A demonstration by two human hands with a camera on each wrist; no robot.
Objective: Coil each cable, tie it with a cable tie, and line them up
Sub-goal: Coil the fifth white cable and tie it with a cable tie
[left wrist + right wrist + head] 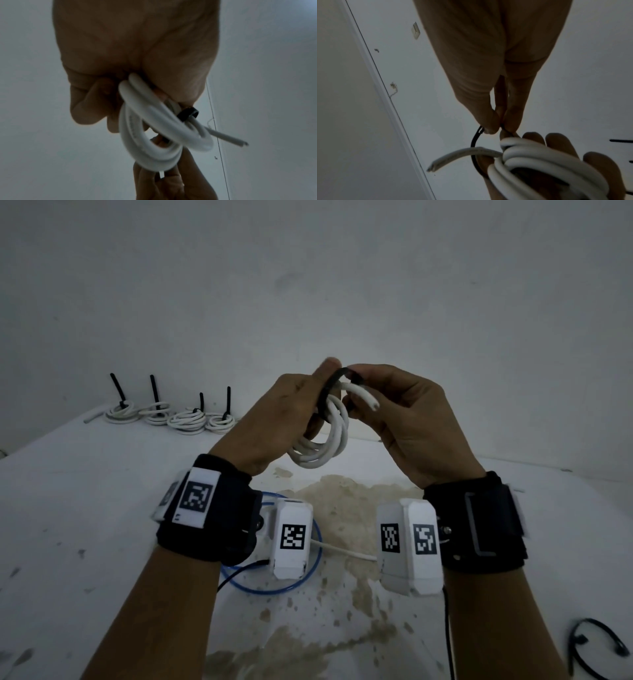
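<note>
My left hand grips a coiled white cable above the table, its fingers curled through the loops. A black cable tie arches over the top of the coil. My right hand pinches the tie's end between thumb and fingertips; the black tie curves down behind the coil. One cut cable end sticks out to the right. Several tied white coils, black tie tails upright, stand in a row at the table's far left.
A blue cable loop and a loose white cable lie on the stained white table under my wrists. A black cable tie lies at the near right. A wall stands behind the table.
</note>
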